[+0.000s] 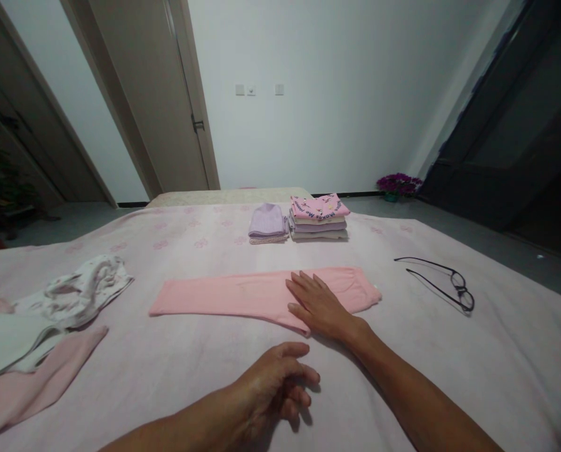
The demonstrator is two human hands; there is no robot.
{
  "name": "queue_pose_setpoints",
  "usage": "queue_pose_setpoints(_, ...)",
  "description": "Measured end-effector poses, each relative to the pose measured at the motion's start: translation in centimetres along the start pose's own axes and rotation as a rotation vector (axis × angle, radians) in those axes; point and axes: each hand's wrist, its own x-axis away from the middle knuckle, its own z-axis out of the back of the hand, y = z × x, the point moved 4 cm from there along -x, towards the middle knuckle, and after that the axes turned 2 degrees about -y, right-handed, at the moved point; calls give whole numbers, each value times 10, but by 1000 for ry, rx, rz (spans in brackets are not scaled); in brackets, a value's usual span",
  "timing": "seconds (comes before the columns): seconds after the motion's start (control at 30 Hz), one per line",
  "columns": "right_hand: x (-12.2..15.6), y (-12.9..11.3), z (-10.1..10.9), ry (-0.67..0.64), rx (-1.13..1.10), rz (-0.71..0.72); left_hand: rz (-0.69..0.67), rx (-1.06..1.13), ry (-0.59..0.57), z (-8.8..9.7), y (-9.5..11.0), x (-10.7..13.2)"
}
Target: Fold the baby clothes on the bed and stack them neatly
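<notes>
A pair of pink trousers point(224, 295) lies flat on the bed, one leg over the other, with the leg ends at the left and the waistband at the right. My right hand point(317, 302) rests palm down on the upper part of the trousers, fingers stretched out. Nearer to me, my left hand point(283, 386) hovers just below the crotch of the trousers, apart from the cloth. Its fingers are loosely bent and spread, with nothing in them.
Two stacks of folded clothes stand beyond the trousers: a lilac-topped stack point(268, 223) and a taller pink-topped stack point(319, 216). Black-framed glasses point(460, 290) lie at the right on the pale bedcover point(167, 370). Unfolded clothes point(80, 295) are heaped at the left.
</notes>
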Motion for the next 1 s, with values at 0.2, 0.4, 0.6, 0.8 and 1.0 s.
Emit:
queue_pose_setpoints(0.2,6,-25,-4,-120,-47,137,-362,-351,36,28,31,1)
queue_pose_setpoints(0.4,10,-25,0,-150,-58,151,-903,-1157,524,85,115,19)
queue_pose_setpoints(0.6,7,-18,0,-145,-75,133,-713,-1752,825,156,132,3)
queue_pose_setpoints(0.8,6,23,-4,-81,25,-8,-400,-1881,1078,230,142,9)
queue_pose_setpoints(1.0,14,93,-1,0,208,-293,-368,-1875,1186,269,146,26)
